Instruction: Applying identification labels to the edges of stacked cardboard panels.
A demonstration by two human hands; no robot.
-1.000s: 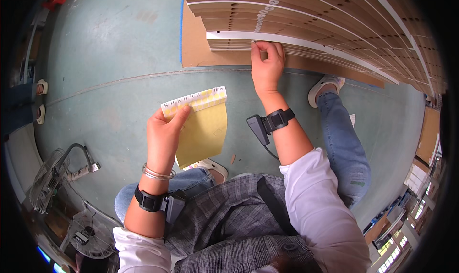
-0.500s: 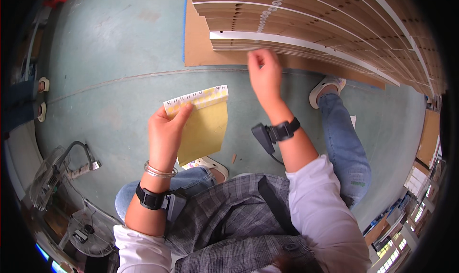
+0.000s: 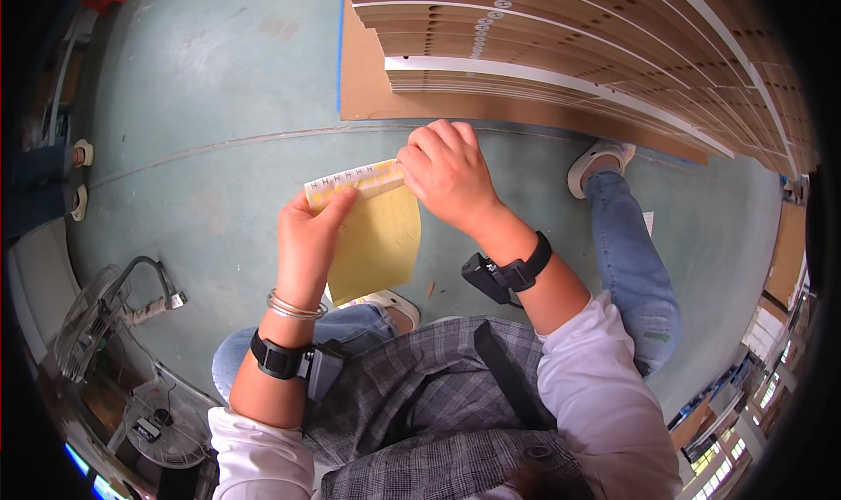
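Observation:
My left hand is closed on a yellow-backed sheet of stickers, its thumb pressed across the folded-over top strip. That strip is white and yellow, with a row of small printed marks. At the strip's right end my right hand is closed in a pinch, its fingertips partly hidden behind the knuckles. Just beyond the hands stands a stack of brown panels with white edges. Holes and a line of small round white stickers run across the panels.
Under the stack lies a brown cardboard sheet with a blue edge. A wire-caged fan stands at the lower left. Another person's feet show at the far left. Shelving with boxes lines the right side.
My right hand has come away from the panel stack's edge, moving left and nearer, and now pinches the sheet's right end. My left hand has barely moved.

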